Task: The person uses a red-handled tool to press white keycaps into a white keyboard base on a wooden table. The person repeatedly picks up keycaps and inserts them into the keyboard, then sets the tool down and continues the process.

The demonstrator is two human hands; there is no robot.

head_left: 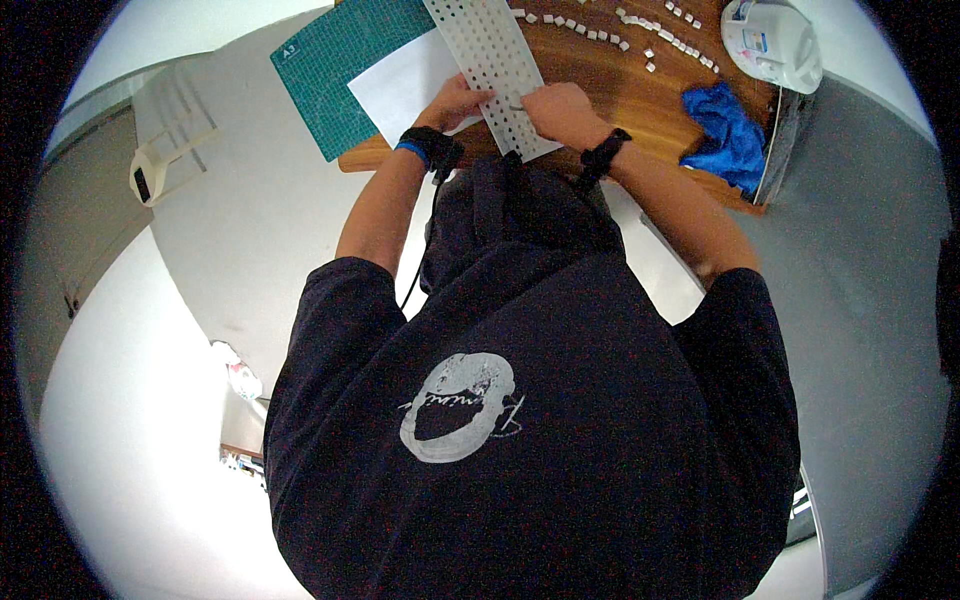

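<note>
A long pale grey panel [490, 60] with rows of round holes lies slanted across the table's near edge. My left hand [457, 102] grips its left edge, the fingertips resting on the holed face. Over the panel's right side, my right hand [566, 112] is closed, and a small dark thin piece sticks out at its fingertips. What that piece is, I cannot make out. Beneath the panel, on the left, a white paper sheet [400, 88] overlaps a green cutting mat [310, 90]. Both wrists wear dark bands.
On the brown wooden table [640, 125], several small white cube-like pieces [690, 48] lie in rows at the far right. A translucent white jug [770, 45] stands at the right edge, with a crumpled blue cloth [725, 135] nearer me. A dark cable runs along my left arm.
</note>
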